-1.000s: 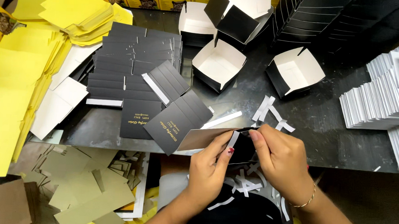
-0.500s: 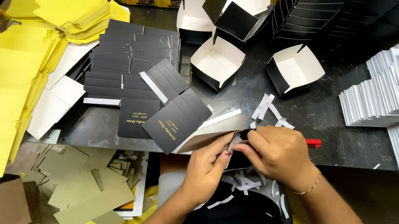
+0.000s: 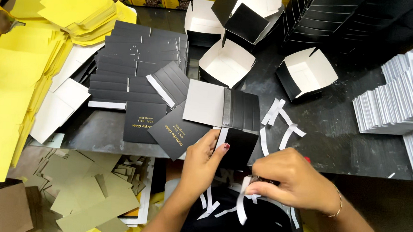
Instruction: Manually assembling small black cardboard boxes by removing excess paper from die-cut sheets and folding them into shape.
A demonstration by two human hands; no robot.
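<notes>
My left hand (image 3: 204, 165) grips a flat black card box blank (image 3: 225, 117) with a white inner face, held up over the table's near edge. My right hand (image 3: 290, 181) is pinched on a white paper backing strip (image 3: 242, 205) that hangs down from its fingers toward my lap. More peeled white strips (image 3: 281, 120) lie on the dark table just right of the blank. Two loose black blanks with gold print (image 3: 161, 127) lie beside my left hand.
A fanned stack of black flat blanks (image 3: 124, 64) lies at the centre left. Yellow sheets (image 3: 15, 82) cover the left side. Several folded open boxes (image 3: 225, 63) stand at the back. White card stacks (image 3: 400, 102) fill the right. Brown card offcuts (image 3: 80, 189) lie below.
The blank has been unfolded and raised, so its white inside now faces up. My right hand has pulled down and to the right, drawing a white strip away.
</notes>
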